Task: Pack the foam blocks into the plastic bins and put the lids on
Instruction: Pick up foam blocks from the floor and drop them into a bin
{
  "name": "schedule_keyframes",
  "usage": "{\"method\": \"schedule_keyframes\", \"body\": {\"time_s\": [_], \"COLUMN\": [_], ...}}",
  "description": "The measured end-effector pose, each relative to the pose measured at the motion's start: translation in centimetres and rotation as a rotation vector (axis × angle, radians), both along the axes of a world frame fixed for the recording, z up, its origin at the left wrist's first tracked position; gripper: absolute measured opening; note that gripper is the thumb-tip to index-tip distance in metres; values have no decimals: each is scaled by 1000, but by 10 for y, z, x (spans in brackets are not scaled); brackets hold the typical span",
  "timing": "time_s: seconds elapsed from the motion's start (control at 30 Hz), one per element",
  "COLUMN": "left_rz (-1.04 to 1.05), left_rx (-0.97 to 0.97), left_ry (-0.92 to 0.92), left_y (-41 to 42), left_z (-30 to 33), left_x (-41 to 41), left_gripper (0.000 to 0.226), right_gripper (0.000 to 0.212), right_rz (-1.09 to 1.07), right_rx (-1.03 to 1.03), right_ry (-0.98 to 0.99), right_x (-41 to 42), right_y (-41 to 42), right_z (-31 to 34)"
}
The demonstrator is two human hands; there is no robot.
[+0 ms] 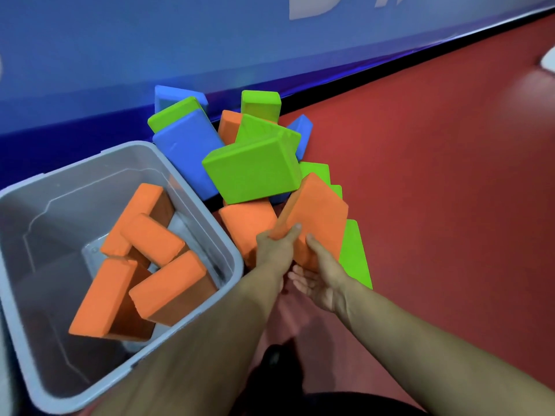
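Observation:
An open grey plastic bin point(207, 226) stands at the left with several orange foam blocks point(156, 238) lying loosely inside. To its right is a pile of green point(255, 172), blue point(189, 151) and orange blocks on the red floor. Both hands hold one tilted orange block point(321, 208) at the pile's near side. My left hand point(274, 250) grips its left edge with the thumb on top. My right hand point(318, 274) grips its lower corner, palm up beneath it. No lid is in view.
A blue wall point(210, 40) runs behind the pile and bin. Red floor point(435, 175) spreads to the right. A flat green block point(356, 256) lies just right of my hands. A white object point(548, 60) shows at the far right edge.

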State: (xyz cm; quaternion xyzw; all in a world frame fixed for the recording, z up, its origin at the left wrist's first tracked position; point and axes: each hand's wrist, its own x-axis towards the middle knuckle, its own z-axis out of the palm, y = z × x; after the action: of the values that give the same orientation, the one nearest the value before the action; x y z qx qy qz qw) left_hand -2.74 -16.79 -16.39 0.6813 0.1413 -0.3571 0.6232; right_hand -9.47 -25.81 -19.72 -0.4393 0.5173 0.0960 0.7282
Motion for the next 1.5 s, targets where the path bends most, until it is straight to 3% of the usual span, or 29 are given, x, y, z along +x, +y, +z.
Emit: {"method": "schedule_keyframes", "body": {"time_s": [0.07,0.17,0.23,0.3,0.37,0.43,0.5,0.67,0.73,0.8,0.9,1.0,1.13,1.27,1.5], "left_rz": [15,20,-1,12,49,68,58,66,71,71,86,76,21,-37,-50], "left_rx": [60,173,256,275,267,269,266,211,201,201,198,181,201,205,228], "left_ry": [-77,-190,-264,-278,-273,-248,-229,-217,-245,-270,-265,-250,-328,-416,-534], "left_y": [4,10,13,13,13,14,17,24,28,31,39,48,56,78,158], "left_z": [-2,0,1,0,-1,-2,0,1,-4,-3,3,5,34,69,108], "left_x": [9,20,24,27,28,31,34,42,47,50,52,52,44,38,44], "left_gripper": [76,77,78,81,81,66,36,42,40,42,45,53,72,80,74], "right_gripper": [68,107,105,96,90,90,97,130,117,100,116,96,95,87,71], "right_rz": [70,63,86,251,395,481,531,448,451,500,590,660,650,480,6], "right_rx": [-40,-512,-778,-974,-1131,-1219,-1228,-994,-922,-993,-1114,-1142,-1195,-1292,-1200], "right_ry": [57,189,85,-85,-211,-260,-251,-248,-274,-217,-177,-209,-304,-396,-626], "right_x": [1,14,30,56,89,123,152,197,205,209,207,195,172,139,95], "right_y": [2,-10,-21,-33,-46,-57,-65,-77,-74,-69,-56,-42,-24,1,77], "right_z": [9,15,31,47,55,61,63,48,46,49,57,74,102,135,182]}}
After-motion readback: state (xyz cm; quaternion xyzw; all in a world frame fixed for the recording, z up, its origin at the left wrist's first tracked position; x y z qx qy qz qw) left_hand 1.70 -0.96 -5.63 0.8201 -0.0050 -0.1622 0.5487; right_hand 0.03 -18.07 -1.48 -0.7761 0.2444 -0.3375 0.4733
